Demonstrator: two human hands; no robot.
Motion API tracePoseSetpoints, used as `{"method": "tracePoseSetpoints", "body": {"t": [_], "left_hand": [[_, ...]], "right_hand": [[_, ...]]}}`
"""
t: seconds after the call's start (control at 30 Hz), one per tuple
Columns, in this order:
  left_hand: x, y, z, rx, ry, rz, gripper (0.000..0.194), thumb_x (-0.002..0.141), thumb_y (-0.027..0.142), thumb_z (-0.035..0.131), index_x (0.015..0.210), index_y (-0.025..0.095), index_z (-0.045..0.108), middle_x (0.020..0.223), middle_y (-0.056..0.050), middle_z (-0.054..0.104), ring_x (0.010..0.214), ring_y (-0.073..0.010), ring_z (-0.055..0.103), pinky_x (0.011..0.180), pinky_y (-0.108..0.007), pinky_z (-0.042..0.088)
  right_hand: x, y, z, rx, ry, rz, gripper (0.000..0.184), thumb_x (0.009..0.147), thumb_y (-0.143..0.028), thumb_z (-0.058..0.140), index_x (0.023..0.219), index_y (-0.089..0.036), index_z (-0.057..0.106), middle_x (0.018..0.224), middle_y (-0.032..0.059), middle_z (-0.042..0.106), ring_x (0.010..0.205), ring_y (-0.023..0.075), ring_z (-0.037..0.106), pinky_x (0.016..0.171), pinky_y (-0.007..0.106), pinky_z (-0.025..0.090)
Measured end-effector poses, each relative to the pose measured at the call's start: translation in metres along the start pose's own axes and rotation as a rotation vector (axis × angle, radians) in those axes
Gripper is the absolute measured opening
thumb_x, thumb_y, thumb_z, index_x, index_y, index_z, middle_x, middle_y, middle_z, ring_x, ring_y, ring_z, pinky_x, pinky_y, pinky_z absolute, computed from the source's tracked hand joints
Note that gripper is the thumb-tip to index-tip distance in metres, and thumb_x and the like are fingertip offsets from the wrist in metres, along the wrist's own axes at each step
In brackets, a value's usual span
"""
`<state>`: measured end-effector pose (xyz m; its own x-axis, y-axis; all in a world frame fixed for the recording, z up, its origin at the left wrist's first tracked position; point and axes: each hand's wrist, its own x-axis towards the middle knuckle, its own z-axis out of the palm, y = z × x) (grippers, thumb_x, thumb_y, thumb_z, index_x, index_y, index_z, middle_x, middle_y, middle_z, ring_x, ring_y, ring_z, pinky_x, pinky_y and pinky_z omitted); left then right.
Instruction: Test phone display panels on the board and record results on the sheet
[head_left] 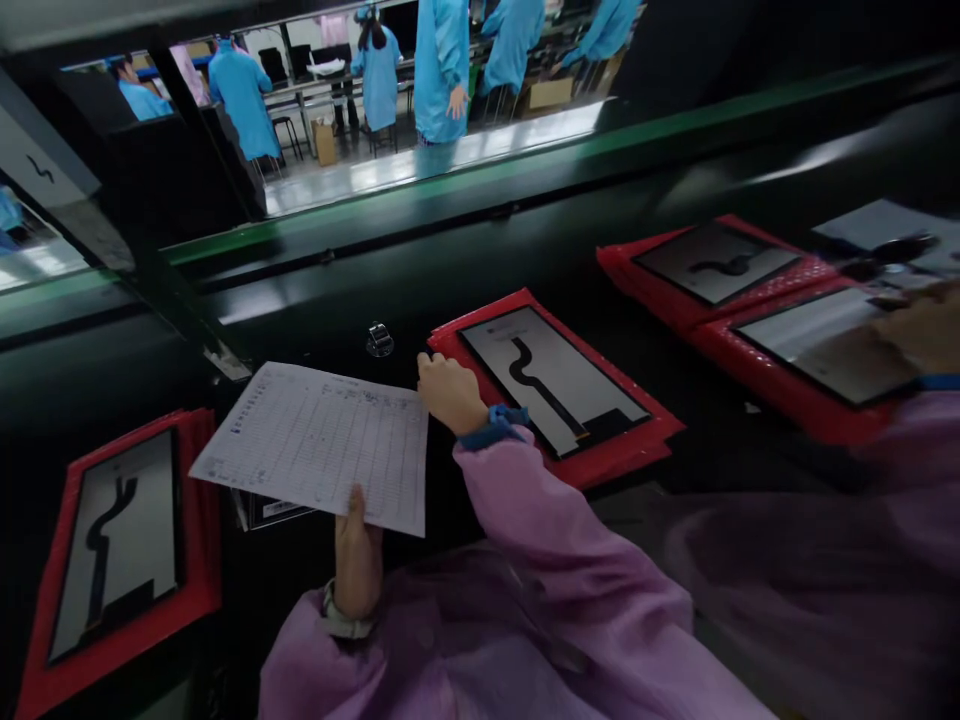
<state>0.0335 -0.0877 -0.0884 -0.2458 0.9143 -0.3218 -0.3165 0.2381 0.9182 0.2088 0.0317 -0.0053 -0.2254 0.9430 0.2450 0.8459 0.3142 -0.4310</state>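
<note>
White sheet (322, 440) in left hand (358, 550); long axis crosswise, right end nearer.

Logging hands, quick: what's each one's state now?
Left hand: closed on the printed sheet, thumb on top.
Right hand: fingers curled near the sheet's right corner; can't tell if gripping.

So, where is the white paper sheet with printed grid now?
Head view, left of centre: the sheet is in the left hand, its corner by the right hand.
</note>
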Motion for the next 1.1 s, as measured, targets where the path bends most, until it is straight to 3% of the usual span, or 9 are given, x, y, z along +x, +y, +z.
{"method": "tracePoseSetpoints", "body": {"t": [0.1, 0.23, 0.33, 0.47, 0.53, 0.67, 0.8, 1.0, 1.1], "left_hand": [[-0.001, -0.003, 0.007, -0.043, -0.192, -0.096, 0.061, 0.089, 0.064, 0.062, 0.132, 0.021, 0.063, 0.139, -0.012, 0.065, 0.131, -0.0305, 0.060, 0.107, -0.044, 0.054], [-0.011, 0.010, -0.004, 0.279, -0.661, -0.258, 0.050, 0.088, 0.061, 0.066, 0.108, 0.016, 0.075, 0.112, -0.013, 0.076, 0.104, -0.0267, 0.072, 0.095, -0.040, 0.058], [-0.018, 0.024, -0.016, 0.580, -0.892, 0.049, 0.034, 0.099, 0.043, 0.056, 0.112, 0.018, 0.074, 0.105, -0.011, 0.075, 0.093, -0.0200, 0.072, 0.086, -0.032, 0.058], [-0.016, 0.028, -0.028, 0.858, -0.618, 0.765, 0.026, 0.099, 0.017, 0.052, 0.118, 0.018, 0.070, 0.105, -0.010, 0.074, 0.102, -0.0203, 0.068, 0.092, -0.034, 0.057], [-0.010, 0.024, -0.032, 1.079, -0.448, 0.959, 0.028, 0.098, 0.014, 0.053, 0.121, 0.015, 0.068, 0.119, -0.014, 0.071, 0.119, -0.0261, 0.063, 0.103, -0.042, 0.054], [0.002, 0.012, -0.032, 1.361, -0.448, 1.035, 0.028, 0.100, 0.019, 0.051, 0.122, 0.012, 0.067, 0.133, -0.016, 0.067, 0.131, -0.0299, 0.058, 0.113, -0.051, 0.048], [-0.002, -0.003, -0.019, 1.447, -0.545, 1.060, 0.036, 0.102, 0.024, 0.047, 0.131, 0.008, 0.061, 0.141, -0.018, 0.062, 0.136, -0.0311, 0.055, 0.112, -0.050, 0.049], [-0.013, -0.021, 0.002, 1.583, -0.575, 1.012, 0.056, 0.104, 0.039, 0.043, 0.149, 0.005, 0.044, 0.156, -0.021, 0.046, 0.148, -0.0333, 0.040, 0.117, -0.050, 0.042], [-0.013, -0.023, 0.005, 1.596, -0.585, 1.011, 0.058, 0.104, 0.042, 0.042, 0.150, 0.006, 0.044, 0.158, -0.021, 0.044, 0.149, -0.0336, 0.039, 0.117, -0.048, 0.041]], "right_hand": [[0.006, 0.015, 0.008, -0.013, -0.021, 0.061, 0.029, 0.100, -0.038, 0.059, 0.124, -0.022, 0.063, 0.131, 0.0100, 0.062, 0.111, 0.0206, 0.063, 0.095, 0.042, 0.057], [0.014, 0.030, 0.026, -0.024, -0.058, 0.176, 0.031, 0.100, -0.039, 0.059, 0.125, -0.022, 0.062, 0.131, 0.0098, 0.062, 0.111, 0.0202, 0.064, 0.094, 0.042, 0.058], [0.025, 0.037, 0.038, -0.024, -0.063, 0.270, 0.033, 0.098, -0.034, 0.060, 0.127, -0.016, 0.060, 0.126, 0.0114, 0.063, 0.107, 0.0214, 0.065, 0.091, 0.041, 0.057], [0.033, 0.042, 0.043, -0.003, 0.011, 0.354, 0.027, 0.092, -0.019, 0.051, 0.115, -0.014, 0.064, 0.117, 0.0160, 0.064, 0.096, 0.0263, 0.065, 0.081, 0.042, 0.055], [0.034, 0.044, 0.043, 0.063, 0.117, 0.357, 0.023, 0.089, -0.020, 0.049, 0.105, -0.015, 0.065, 0.110, 0.0151, 0.066, 0.092, 0.0264, 0.064, 0.079, 0.042, 0.054], [0.034, 0.049, 0.048, 0.203, 0.206, 0.285, 0.025, 0.088, -0.022, 0.045, 0.101, -0.017, 0.066, 0.103, 0.0134, 0.068, 0.091, 0.0254, 0.065, 0.085, 0.042, 0.054], [0.034, 0.053, 0.052, 0.261, 0.192, 0.241, 0.039, 0.090, -0.023, 0.044, 0.123, -0.015, 0.063, 0.101, 0.0120, 0.071, 0.092, 0.0263, 0.067, 0.090, 0.044, 0.054], [0.028, 0.046, 0.044, 0.301, 0.161, 0.224, 0.062, 0.093, -0.021, 0.049, 0.154, -0.018, 0.038, 0.090, 0.0065, 0.068, 0.075, 0.0215, 0.063, 0.078, 0.039, 0.054], [0.027, 0.042, 0.041, 0.320, 0.127, 0.194, 0.049, 0.093, -0.016, 0.050, 0.141, -0.019, 0.055, 0.082, 0.0032, 0.064, 0.070, 0.0184, 0.060, 0.076, 0.036, 0.052]]}}
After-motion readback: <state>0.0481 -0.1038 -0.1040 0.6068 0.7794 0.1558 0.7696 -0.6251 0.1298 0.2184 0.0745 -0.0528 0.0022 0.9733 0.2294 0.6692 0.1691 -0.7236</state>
